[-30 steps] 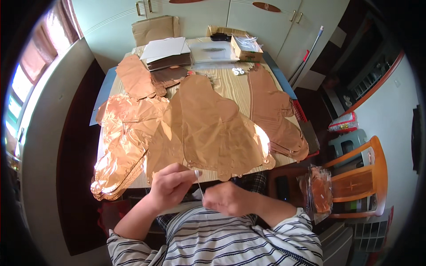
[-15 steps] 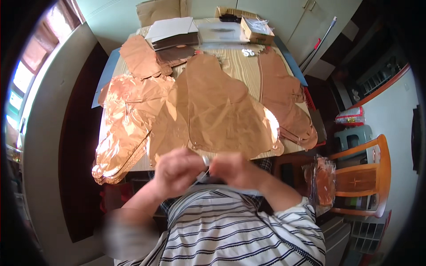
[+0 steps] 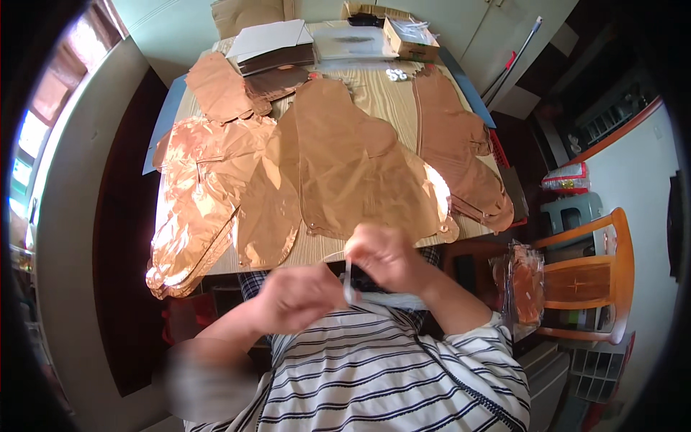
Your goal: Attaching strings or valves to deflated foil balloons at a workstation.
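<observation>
Over my lap at the table's near edge, my left hand (image 3: 299, 297) is closed, its fingertips at the lower end of a narrow white strip (image 3: 349, 282). A little higher and to the right, my right hand (image 3: 385, 255) pinches the strip's upper end. The strip runs between both hands, and its exact kind is too blurred to tell. Just beyond lies a large flat copper-coloured foil balloon (image 3: 353, 165), uninflated. Left of it is a shiny stack of similar foil balloons (image 3: 205, 187). More flat foil balloons (image 3: 453, 137) lie at the table's right.
At the table's back stand stacked white and dark sheets (image 3: 270, 43), a clear plastic container (image 3: 353, 45) and a small cardboard box (image 3: 412, 39). Small white rolls (image 3: 396, 74) lie nearby. A wooden chair (image 3: 583, 277) on the right bears a plastic-wrapped copper-coloured pack (image 3: 527, 284).
My hands have moved apart: the right one up and away, the left one slightly lower. The white strip now shows stretched between them. The view has shifted slightly.
</observation>
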`<state>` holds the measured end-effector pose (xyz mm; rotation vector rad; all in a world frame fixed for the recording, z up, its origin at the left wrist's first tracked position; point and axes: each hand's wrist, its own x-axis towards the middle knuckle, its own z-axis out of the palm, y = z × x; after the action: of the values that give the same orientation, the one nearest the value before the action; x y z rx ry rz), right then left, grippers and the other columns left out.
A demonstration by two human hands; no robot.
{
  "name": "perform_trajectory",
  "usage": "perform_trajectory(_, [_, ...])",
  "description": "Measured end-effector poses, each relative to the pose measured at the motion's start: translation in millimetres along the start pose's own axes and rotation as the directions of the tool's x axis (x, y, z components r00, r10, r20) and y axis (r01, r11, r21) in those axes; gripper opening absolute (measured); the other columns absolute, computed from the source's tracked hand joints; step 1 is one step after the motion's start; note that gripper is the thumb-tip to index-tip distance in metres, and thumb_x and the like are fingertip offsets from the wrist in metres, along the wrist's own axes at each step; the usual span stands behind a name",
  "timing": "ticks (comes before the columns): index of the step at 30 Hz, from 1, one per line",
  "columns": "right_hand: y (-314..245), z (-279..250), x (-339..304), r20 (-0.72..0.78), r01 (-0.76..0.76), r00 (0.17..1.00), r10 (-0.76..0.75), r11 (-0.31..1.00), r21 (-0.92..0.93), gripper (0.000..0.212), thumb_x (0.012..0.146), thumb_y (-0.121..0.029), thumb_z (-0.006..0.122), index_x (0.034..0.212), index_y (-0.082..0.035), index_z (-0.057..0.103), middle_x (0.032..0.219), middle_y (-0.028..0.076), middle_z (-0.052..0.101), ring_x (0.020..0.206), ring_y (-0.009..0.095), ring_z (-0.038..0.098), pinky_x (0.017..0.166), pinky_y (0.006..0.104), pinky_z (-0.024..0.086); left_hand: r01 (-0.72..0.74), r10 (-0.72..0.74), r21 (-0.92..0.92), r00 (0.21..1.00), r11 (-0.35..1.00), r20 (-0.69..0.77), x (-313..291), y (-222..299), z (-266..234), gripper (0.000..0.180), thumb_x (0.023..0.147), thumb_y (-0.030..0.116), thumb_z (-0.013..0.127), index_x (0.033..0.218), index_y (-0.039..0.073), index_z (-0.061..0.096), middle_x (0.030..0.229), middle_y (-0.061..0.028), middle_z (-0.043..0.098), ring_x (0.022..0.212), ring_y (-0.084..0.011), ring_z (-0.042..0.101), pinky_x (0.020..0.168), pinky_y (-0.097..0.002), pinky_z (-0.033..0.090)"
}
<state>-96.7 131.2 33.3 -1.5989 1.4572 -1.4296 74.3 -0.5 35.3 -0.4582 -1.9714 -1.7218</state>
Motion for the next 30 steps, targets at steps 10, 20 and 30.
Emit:
perform_trajectory(10, [12, 11, -16, 0.136, 0.132, 0.984, -0.117, 0.986, -0.102, 0.005, 0.086, -0.004, 0.065, 0.085, -0.002, 0.06, 0.07, 0.008, 0.054, 0.064, 0.021, 0.058, 0.06, 0.035, 0.047, 0.178, -0.118, 0.482, 0.981, 0.858, -0.153, 6, -1, -11, 0.022, 0.077, -0.006, 0.071, 0.097, 0.002, 0.071, 0.084, -0.0103, 0.063, 0.076, -0.0254, 0.064, 0.066, -0.0337, 0.052])
perform_trajectory(20, [-4, 4, -17, 0.237, 0.165, 0.959, -0.155, 0.986, -0.023, 0.006, 0.09, -0.008, 0.064, 0.087, -0.004, 0.063, 0.071, 0.007, 0.055, 0.064, 0.02, 0.058, 0.061, 0.0319, 0.046, 0.243, -0.19, 0.382, 0.967, 0.892, -0.172, -1, -7, -10, 0.021, 0.077, -0.009, 0.066, 0.095, 0.001, 0.072, 0.081, -0.0113, 0.064, 0.077, -0.022, 0.064, 0.066, -0.0311, 0.05])
perform_trajectory(30, [-12, -7, -11, 0.046, 0.112, 0.992, -0.113, 0.993, 0.027, 0.009, 0.09, -0.013, 0.065, 0.085, -0.005, 0.064, 0.074, 0.01, 0.058, 0.066, 0.027, 0.059, 0.06, 0.0351, 0.047, 0.231, -0.25, 0.253, 0.967, 0.939, 0.044, -11, -16, 3, 0.021, 0.08, -0.006, 0.068, 0.1, 0.001, 0.071, 0.088, -0.011, 0.065, 0.08, -0.0248, 0.065, 0.071, -0.0309, 0.053])
